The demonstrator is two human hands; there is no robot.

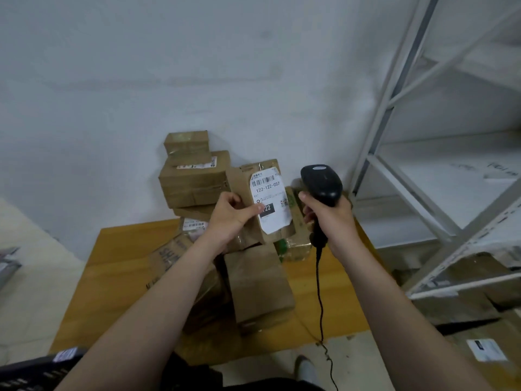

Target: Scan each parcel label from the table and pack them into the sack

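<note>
Nearest, your bare forearms. Your left hand pinched a taped brown cardboard parcel upright above the wooden table, thumb on its white paper label. Your right hand wrapped the glossy black corded scanner just beside it. Creased boxes lay piled, seemingly unscanned; sack unseen. Judged early.

About eight parcels, one scanner, one table, two hands
</note>
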